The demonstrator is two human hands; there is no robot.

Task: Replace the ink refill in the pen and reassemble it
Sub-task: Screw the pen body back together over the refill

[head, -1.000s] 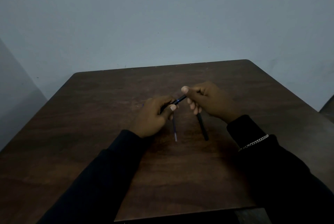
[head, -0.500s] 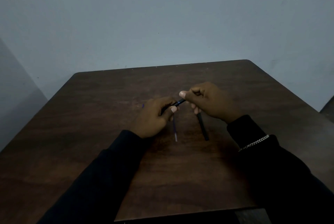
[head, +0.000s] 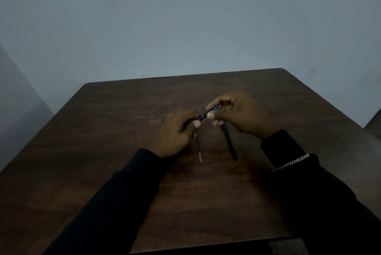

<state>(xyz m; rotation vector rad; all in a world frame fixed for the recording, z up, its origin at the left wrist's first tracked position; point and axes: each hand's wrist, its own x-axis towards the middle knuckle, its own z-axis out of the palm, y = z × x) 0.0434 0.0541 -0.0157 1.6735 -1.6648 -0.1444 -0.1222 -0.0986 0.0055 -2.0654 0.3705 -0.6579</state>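
— Pen [head: 203,117]: where was it at that moment?

— Off the table [head: 103,151], above its middle and a little nearer the far edge, slanted and bridged between both hands. The left hand [head: 175,133] was clenched around the lower, dark part, thumb laid along it. The right hand [head: 237,115] pinched the upper end, where a bit of blue showed between thumb and forefinger.

— Why held that way?

— My reading is that one hand steadied the body while the other worked on the end, either pushing something in or turning a piece. Gripping close to the joint would keep the two parts in line. Whether that blue bit was the refill's end or a coloured section, I could not tell; the light was dim.

— And the bits on the table?

— Two thin pieces lay side by side just nearer than the hands, pointing roughly toward the near edge. A slim stick [head: 199,149] with a pale tip lay below the left hand, probably a refill. A thicker dark tube [head: 228,141] lay partly under the right hand, probably another barrel piece or a cap. Both were apart from each other, within easy reach for the later steps.

— How far along was the job?

— Midway, I would judge: loose parts remained, so the pen was not yet whole.

— Risk?

— A slip at the pinch, or the slim stick rolling off.
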